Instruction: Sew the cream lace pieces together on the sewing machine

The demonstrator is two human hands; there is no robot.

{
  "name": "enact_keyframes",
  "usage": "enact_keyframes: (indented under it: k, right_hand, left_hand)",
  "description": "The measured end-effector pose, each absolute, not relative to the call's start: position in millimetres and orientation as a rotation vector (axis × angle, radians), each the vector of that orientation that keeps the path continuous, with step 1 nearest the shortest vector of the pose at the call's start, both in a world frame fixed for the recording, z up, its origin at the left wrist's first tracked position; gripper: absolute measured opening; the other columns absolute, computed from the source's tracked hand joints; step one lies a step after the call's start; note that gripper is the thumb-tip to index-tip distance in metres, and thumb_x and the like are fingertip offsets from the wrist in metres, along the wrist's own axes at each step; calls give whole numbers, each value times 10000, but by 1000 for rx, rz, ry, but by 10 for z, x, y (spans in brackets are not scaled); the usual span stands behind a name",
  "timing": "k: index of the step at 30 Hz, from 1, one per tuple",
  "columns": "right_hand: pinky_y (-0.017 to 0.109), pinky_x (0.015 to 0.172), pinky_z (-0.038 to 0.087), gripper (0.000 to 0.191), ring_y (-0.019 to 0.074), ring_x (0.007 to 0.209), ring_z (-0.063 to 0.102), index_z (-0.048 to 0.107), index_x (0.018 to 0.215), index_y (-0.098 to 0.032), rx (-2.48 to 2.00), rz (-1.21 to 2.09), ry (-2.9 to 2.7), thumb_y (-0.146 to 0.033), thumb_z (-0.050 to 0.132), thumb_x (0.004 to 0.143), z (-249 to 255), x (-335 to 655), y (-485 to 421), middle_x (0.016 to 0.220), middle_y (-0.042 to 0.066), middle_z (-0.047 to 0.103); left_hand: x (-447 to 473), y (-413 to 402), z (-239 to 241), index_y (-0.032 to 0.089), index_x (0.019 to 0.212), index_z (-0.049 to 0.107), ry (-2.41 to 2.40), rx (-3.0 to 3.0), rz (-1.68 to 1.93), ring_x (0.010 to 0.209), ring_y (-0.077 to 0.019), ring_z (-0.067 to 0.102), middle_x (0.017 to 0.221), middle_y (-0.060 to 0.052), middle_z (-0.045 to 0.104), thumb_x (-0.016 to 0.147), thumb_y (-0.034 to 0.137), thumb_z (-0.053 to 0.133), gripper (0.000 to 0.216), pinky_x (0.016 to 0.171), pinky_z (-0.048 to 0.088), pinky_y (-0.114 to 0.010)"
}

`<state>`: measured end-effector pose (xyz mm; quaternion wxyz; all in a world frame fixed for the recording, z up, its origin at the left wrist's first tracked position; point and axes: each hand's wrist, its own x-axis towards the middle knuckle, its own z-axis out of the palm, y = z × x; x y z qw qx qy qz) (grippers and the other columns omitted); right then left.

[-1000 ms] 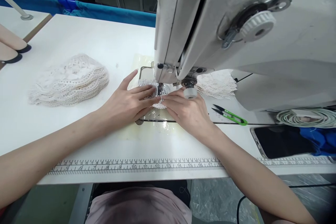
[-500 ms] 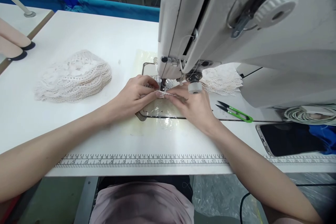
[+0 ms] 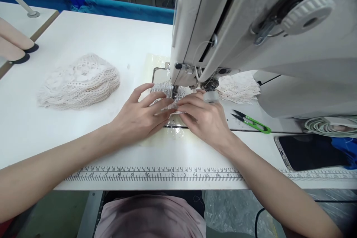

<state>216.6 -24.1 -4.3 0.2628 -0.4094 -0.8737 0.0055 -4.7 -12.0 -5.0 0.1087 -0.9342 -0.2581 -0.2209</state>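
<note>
A white lace piece (image 3: 162, 88) lies under the presser foot (image 3: 174, 91) of the sewing machine (image 3: 206, 18), partly hidden by my fingers. My left hand (image 3: 141, 117) is at its left, upper fingers spread over the lace, while the forefinger and thumb close on its near edge. From the right, my right hand (image 3: 208, 121) pinches the same near edge between thumb and fingers, just in front of the foot. A strip of scalloped edging shows between the two hands.
A lace stack (image 3: 83, 81) lies left; more lace (image 3: 238, 87) sits behind the machine head. Green thread snips (image 3: 252, 122), a phone (image 3: 309, 151) and a coiled cord (image 3: 331, 123) are at right. A printed ruler (image 3: 156, 174) runs along the front edge.
Both hands have come slightly nearer to me at the foot. My left fingers have spread out over the lace, and more of the piece shows behind them.
</note>
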Motion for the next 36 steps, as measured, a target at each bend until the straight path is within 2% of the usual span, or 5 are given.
enact_keyframes:
  k: [7, 12, 28, 31, 36]
  right_hand:
    - [407, 981, 463, 182, 181, 882, 685, 718, 865, -190, -1058, -132, -2410, -167, 549, 928, -32, 2182, -260, 987, 0, 768]
    - [399, 975, 469, 181, 179, 889, 689, 715, 860, -195, -1062, -125, -2421, -161, 552, 928, -26, 2188, -259, 1005, -5, 767]
    - [416, 952, 477, 204, 192, 923, 659, 731, 1002, -222, -1151, -281, -2396, -231, 531, 965, -102, 2195, -160, 1006, 10, 767]
    - [424, 970, 468, 204, 206, 977, 649, 730, 1010, -194, -1087, -349, -2445, -233, 536, 960, -76, 2189, -210, 1068, 10, 756]
    - [443, 1036, 433, 221, 215, 959, 657, 738, 1005, -162, -1043, -385, -2474, -232, 532, 965, -11, 2179, -288, 1060, 13, 760]
  left_hand:
    - [-34, -165, -16, 184, 1192, 634, -701, -2682, -528, 1212, -248, 611, 1199, -51, 707, 971, 201, 525, 247, 1067, 456, -499]
    - [-28, -152, -17, 183, 1181, 643, -699, -2695, -529, 1205, -258, 619, 1176, -58, 716, 977, 197, 508, 245, 1059, 466, -536]
    - [-31, 18, -62, 274, 1189, 636, -869, -2725, -512, 1220, -213, 607, 1221, -10, 696, 1006, 264, 460, 254, 1168, 315, -540]
    - [-34, -64, -53, 230, 1205, 630, -814, -2692, -537, 1204, -229, 616, 1211, -29, 701, 989, 254, 497, 254, 1144, 345, -538]
    - [-37, -162, -30, 143, 1186, 632, -764, -2674, -576, 1147, -239, 653, 1139, -70, 730, 979, 223, 520, 249, 1077, 421, -512]
